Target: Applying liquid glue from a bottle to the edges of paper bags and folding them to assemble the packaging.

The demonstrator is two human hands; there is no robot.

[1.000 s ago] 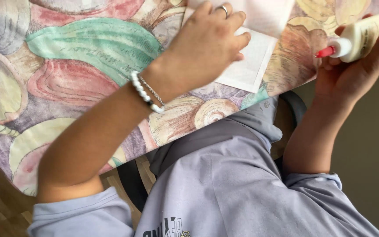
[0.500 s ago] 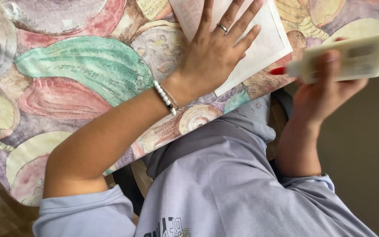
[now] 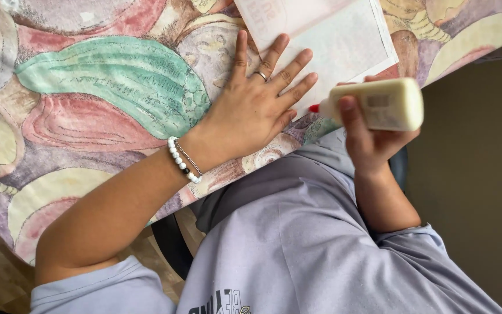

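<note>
Gluing step in hand: left hand point(image 3: 257, 110) spread flat, pinning white paper sheet point(image 3: 332, 40) on the patterned tablecloth point(image 3: 88, 87), right hand point(image 3: 373, 136) clasped round cream glue bottle point(image 3: 379, 104), red tip beside the sheet edge; next likely needs tip lowered onto paper

A table covered with a tablecloth point(image 3: 100, 93) printed in large pastel green, pink and purple shell-like shapes carries a white sheet of paper point(image 3: 338, 38), which lies flat near its edge, under a flat hand point(image 3: 257, 113).
</note>
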